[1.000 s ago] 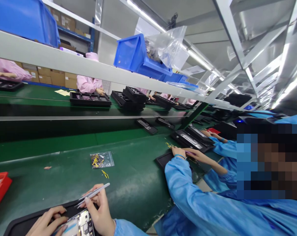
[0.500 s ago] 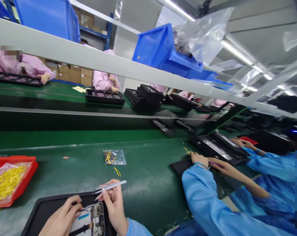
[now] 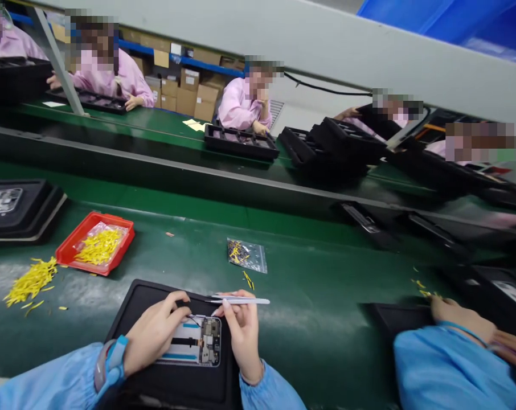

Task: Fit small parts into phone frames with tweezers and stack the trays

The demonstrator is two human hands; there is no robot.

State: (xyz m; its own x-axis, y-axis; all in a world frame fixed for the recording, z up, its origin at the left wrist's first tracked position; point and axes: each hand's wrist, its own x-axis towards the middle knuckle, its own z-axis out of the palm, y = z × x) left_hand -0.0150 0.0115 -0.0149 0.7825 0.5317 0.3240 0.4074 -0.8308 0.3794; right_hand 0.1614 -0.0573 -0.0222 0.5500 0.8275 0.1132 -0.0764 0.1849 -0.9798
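My right hand (image 3: 243, 341) pinches steel tweezers (image 3: 238, 300) closed, above the glossy phone housing (image 3: 193, 341).
It lies on a black tray (image 3: 142, 290); my left hand (image 3: 153, 333) curls beside it, grip unclear. The view has swung, exposing loose yellow strips (image 3: 31, 280).

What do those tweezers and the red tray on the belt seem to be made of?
The tweezers in the right hand look like metal, probably stainless steel: pale, with a smooth satin sheen, though a coating can't be ruled out. The red tray looks like moulded plastic, judging by its even colour, slight gloss and formed rim.
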